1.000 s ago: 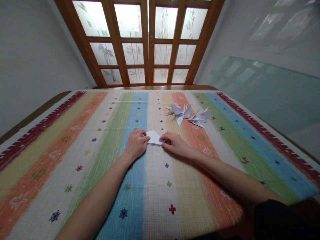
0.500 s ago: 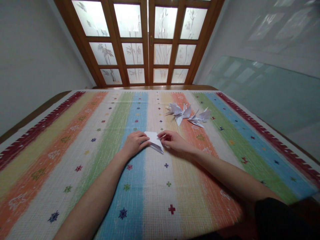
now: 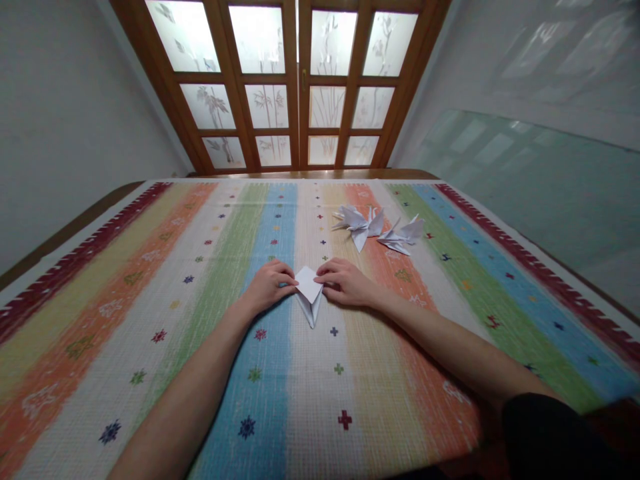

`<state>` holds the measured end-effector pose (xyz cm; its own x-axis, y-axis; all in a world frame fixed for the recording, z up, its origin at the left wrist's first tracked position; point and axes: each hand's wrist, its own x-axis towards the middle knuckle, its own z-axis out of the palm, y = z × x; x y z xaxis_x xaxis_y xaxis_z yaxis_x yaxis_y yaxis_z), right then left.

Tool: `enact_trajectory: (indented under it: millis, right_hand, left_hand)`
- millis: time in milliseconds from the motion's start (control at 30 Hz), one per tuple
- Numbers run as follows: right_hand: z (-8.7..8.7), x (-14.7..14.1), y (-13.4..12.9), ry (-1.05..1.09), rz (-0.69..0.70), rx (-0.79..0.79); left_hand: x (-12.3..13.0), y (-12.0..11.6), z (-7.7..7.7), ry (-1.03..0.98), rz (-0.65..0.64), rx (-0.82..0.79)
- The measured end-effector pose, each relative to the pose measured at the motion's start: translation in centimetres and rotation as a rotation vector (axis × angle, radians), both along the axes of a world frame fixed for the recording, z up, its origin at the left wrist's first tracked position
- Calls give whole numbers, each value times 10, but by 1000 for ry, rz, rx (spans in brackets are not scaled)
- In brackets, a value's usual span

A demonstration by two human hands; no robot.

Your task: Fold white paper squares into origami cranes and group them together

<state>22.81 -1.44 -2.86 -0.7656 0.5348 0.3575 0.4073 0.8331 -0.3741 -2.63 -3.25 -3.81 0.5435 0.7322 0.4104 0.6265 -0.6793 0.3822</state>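
Observation:
A folded white sheet of paper [image 3: 309, 287] lies in the middle of the striped tablecloth, its lower point toward me and its folded layers showing below a diamond-shaped top flap. At its left corner, my left hand [image 3: 271, 285] pinches the paper between thumb and fingers. My right hand [image 3: 346, 283] grips the right corner the same way. Beyond my right hand sit folded white paper cranes, one [image 3: 361, 227] nearer the middle and another [image 3: 401, 236] to its right; their wings and points overlap.
A striped tablecloth [image 3: 200, 313] covers the table, whose wooden edge [image 3: 113, 200] shows at the back left. Wooden doors with frosted panes [image 3: 270, 107] stand behind it. A pale glass panel [image 3: 530, 180] leans along the right wall.
The folded paper has turned so that its point faces me, with its top flap now diamond-shaped. My right fingers have closed in on its right corner; my left hand has shifted slightly.

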Motion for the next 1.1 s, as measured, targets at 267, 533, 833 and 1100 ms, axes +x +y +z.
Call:
enact_trajectory:
  millis: [267,533,833,1100]
  right_hand:
    - [13,7,3,24,15,-310]
    - [10,-6,0,43,-170,-249]
    - [5,-24,-5,-37,-467,-159]
    - [4,-24,-12,-73,-582,-134]
  left_hand:
    - [0,-1,7,-75,93,-201]
    - [3,-2,12,-47,150,-228]
    - [12,-5,10,175,325,-122]
    - [17,-10,12,328,374,-26]
